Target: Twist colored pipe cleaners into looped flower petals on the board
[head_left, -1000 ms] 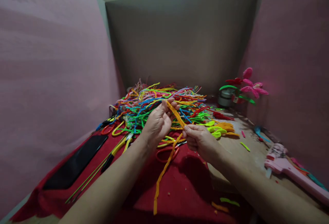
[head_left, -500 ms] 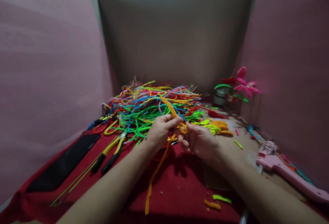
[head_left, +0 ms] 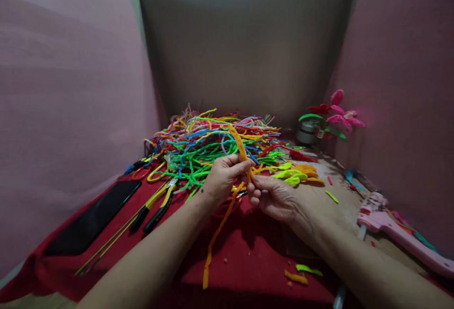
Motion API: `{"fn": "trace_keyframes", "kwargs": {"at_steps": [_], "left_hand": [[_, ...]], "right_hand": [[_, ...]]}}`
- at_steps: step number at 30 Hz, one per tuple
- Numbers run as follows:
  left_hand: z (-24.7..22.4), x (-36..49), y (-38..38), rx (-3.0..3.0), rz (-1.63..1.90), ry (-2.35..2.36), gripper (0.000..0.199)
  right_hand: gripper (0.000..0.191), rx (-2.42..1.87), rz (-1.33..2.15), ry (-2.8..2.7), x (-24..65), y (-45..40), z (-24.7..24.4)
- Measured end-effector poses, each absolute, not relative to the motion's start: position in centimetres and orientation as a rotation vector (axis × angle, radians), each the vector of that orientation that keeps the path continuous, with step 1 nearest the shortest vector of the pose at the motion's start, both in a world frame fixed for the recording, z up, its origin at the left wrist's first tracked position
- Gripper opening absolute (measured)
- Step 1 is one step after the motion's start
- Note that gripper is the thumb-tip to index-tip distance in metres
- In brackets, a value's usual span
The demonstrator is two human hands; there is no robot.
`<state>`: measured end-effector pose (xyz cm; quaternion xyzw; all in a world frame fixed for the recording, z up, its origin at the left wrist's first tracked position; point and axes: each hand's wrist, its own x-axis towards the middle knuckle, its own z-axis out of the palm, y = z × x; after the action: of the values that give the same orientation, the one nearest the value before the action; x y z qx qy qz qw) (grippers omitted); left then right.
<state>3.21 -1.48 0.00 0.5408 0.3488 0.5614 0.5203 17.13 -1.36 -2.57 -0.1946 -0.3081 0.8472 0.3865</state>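
Pinching at close quarters, both hands are busy with one fuzzy orange strip (head_left: 240, 143), held up in front of the great tangle of coloured stems (head_left: 198, 162). Look at the left hand (head_left: 227, 172): thumb and forefinger drawn in narrow, gripping the strip partway down, its tip poking up above the knuckles. And the right hand (head_left: 275, 195) is right beside it, thumb and fingertips closed on the lower end (the curled fingers hide exactly how it folds, so I can't tell). I'd call this the bending and gathering step, all fingertips, with the pliers (head_left: 166, 200) lying off to the left on the red cloth (head_left: 258, 266). What does the next move call for? A firm left pinch, I'd say, and small, patient pressure from the right, so the fold doesn't spring open. Mind that long orange strand (head_left: 213, 235) trailing below the hands! Joined to the held piece or separate, I can't make out, but it could snag.
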Motion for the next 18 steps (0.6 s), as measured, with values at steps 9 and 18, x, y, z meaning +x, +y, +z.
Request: {"fn": "trace_keyframes", "kwargs": {"at_steps": [9, 18], "left_hand": [[0.7, 4.1, -2.5, 1.354, 1.413, 0.955, 0.019], [0.5, 3.9, -2.4, 1.319, 1.286, 0.952, 0.02]], "right_hand": [[0.019, -0.558, 1.988, -0.912, 17.1, -1.2, -2.8], [0.018, -0.55, 1.954, -1.029, 17.5, -1.0, -2.5]]}}
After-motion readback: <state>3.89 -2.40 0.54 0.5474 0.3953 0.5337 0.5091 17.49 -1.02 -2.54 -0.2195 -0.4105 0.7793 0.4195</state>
